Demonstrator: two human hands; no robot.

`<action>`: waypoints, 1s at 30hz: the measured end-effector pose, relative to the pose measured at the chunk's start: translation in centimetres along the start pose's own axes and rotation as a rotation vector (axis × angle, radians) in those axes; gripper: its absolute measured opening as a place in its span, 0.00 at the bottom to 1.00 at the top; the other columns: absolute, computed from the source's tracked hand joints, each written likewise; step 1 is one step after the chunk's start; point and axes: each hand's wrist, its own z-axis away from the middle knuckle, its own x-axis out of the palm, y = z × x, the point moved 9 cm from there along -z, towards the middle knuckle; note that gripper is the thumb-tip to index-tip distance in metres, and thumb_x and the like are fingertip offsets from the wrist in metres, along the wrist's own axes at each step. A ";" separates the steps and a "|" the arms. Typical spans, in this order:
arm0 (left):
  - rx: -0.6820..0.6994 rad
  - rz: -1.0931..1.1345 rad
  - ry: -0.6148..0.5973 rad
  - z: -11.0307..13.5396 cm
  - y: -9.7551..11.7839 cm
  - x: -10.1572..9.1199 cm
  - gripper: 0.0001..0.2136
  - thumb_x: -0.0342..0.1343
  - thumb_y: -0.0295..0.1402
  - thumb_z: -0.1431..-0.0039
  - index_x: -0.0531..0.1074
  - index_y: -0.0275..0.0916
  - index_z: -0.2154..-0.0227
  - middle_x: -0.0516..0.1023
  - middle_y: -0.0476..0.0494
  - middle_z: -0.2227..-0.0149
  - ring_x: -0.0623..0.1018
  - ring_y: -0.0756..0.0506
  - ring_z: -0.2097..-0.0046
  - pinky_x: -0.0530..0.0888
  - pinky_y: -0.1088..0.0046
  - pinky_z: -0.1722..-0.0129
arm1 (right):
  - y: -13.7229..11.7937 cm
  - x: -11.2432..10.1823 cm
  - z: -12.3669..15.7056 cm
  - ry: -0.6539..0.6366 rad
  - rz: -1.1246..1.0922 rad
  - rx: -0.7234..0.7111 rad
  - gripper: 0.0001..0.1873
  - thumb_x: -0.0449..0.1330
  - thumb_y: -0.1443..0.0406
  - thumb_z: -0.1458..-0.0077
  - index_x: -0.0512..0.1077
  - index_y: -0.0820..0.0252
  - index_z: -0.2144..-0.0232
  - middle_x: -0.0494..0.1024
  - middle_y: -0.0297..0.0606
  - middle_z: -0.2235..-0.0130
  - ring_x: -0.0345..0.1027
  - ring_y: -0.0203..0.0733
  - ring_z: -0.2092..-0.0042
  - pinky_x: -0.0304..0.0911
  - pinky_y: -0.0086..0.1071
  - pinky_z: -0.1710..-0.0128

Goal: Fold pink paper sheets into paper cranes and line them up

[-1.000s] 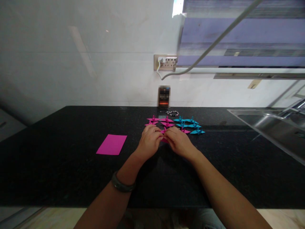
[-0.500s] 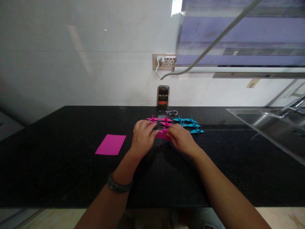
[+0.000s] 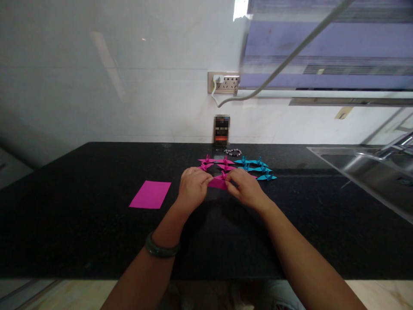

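Note:
My left hand [image 3: 192,193] and my right hand [image 3: 247,190] meet over the black countertop [image 3: 80,232], both pinching a folded pink paper piece [image 3: 218,183] stretched between their fingertips. Just behind them lie several pink paper cranes [image 3: 215,163] and, to the right, several blue paper cranes [image 3: 256,168]. A flat pink paper sheet [image 3: 150,194] lies to the left of my left hand. A dark band sits on my left wrist.
A bead bracelet [image 3: 232,152] and a small dark box [image 3: 221,129] stand at the back against the white wall. A wall socket [image 3: 223,83] with a white cable is above. A steel sink [image 3: 364,172] is set in the counter at the right.
My hands have drawn slightly apart and the pink paper piece now shows stretched between them. The cranes and the flat sheet have not moved.

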 end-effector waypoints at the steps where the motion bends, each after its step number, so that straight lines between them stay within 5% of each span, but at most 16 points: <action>1: -0.025 -0.001 0.018 0.0 -0.6 -0.3 0.09 0.48 0.32 0.47 0.74 0.39 0.74 0.75 0.44 0.71 0.70 0.45 0.64 0.63 0.66 0.60 | 0.5 -0.2 0.0 0.005 0.012 0.016 0.04 0.51 0.68 0.50 0.66 0.60 0.73 0.69 0.40 0.68 0.60 0.41 0.63 0.55 0.33 0.64; 5: -0.102 0.008 0.090 -0.1 -2.2 -1.3 0.10 0.48 0.32 0.46 0.74 0.37 0.73 0.75 0.43 0.71 0.70 0.45 0.65 0.64 0.67 0.62 | 2.1 -1.3 0.2 0.073 0.030 0.100 0.05 0.52 0.66 0.49 0.68 0.60 0.72 0.70 0.40 0.69 0.61 0.42 0.64 0.56 0.34 0.63; 8: -0.039 0.063 0.031 -0.3 -1.0 -0.6 0.10 0.47 0.31 0.46 0.74 0.38 0.74 0.75 0.43 0.71 0.70 0.46 0.65 0.64 0.67 0.61 | 1.1 -1.7 0.2 0.147 -0.035 0.061 0.12 0.53 0.62 0.48 0.67 0.60 0.61 0.71 0.43 0.61 0.60 0.45 0.58 0.55 0.37 0.59; 10: 0.019 0.089 -0.022 -0.2 0.3 0.2 0.10 0.47 0.31 0.46 0.74 0.38 0.73 0.75 0.44 0.71 0.70 0.46 0.65 0.64 0.67 0.60 | -0.3 -0.7 0.1 0.086 -0.063 -0.001 0.16 0.54 0.60 0.48 0.66 0.59 0.57 0.71 0.43 0.59 0.60 0.45 0.57 0.56 0.37 0.58; 14: 0.031 0.111 -0.050 -0.1 0.8 0.8 0.09 0.48 0.31 0.47 0.74 0.38 0.74 0.75 0.43 0.70 0.70 0.46 0.64 0.64 0.67 0.60 | -1.2 1.1 0.2 -0.029 -0.074 0.000 0.11 0.48 0.65 0.45 0.70 0.59 0.66 0.73 0.40 0.67 0.63 0.40 0.63 0.56 0.33 0.62; 18: -0.172 0.150 0.109 0.0 -2.2 -0.8 0.09 0.48 0.33 0.47 0.73 0.38 0.73 0.75 0.43 0.70 0.71 0.45 0.64 0.65 0.68 0.60 | 0.2 0.5 0.3 0.054 -0.106 0.097 0.10 0.49 0.65 0.46 0.71 0.59 0.71 0.73 0.38 0.71 0.63 0.40 0.67 0.56 0.32 0.66; 21: -0.421 0.423 0.256 0.8 -4.7 -1.1 0.11 0.49 0.37 0.47 0.73 0.37 0.68 0.76 0.43 0.68 0.73 0.46 0.64 0.66 0.70 0.62 | 0.8 0.0 0.4 0.141 -0.217 0.172 0.11 0.50 0.64 0.47 0.71 0.58 0.74 0.72 0.37 0.73 0.63 0.39 0.69 0.56 0.31 0.68; 23: -0.500 0.694 0.202 1.0 -4.9 0.6 0.15 0.51 0.39 0.50 0.71 0.36 0.62 0.76 0.42 0.67 0.73 0.47 0.66 0.67 0.73 0.66 | 0.5 0.1 0.4 0.164 -0.330 0.185 0.10 0.50 0.64 0.47 0.70 0.58 0.75 0.72 0.36 0.74 0.63 0.38 0.70 0.56 0.31 0.69; 26: -0.479 0.775 0.032 0.9 -3.7 2.6 0.13 0.55 0.39 0.54 0.74 0.35 0.69 0.76 0.44 0.72 0.72 0.48 0.70 0.67 0.75 0.70 | -0.3 0.7 0.4 0.129 -0.420 0.172 0.11 0.50 0.65 0.48 0.69 0.58 0.78 0.69 0.33 0.77 0.61 0.36 0.73 0.55 0.29 0.71; 30: -0.531 0.701 0.125 1.3 -5.1 1.7 0.12 0.55 0.39 0.54 0.75 0.36 0.72 0.75 0.46 0.74 0.71 0.49 0.72 0.66 0.76 0.72 | 0.4 1.2 0.4 0.088 -0.392 0.191 0.11 0.50 0.66 0.49 0.68 0.59 0.80 0.68 0.33 0.78 0.60 0.35 0.74 0.54 0.28 0.73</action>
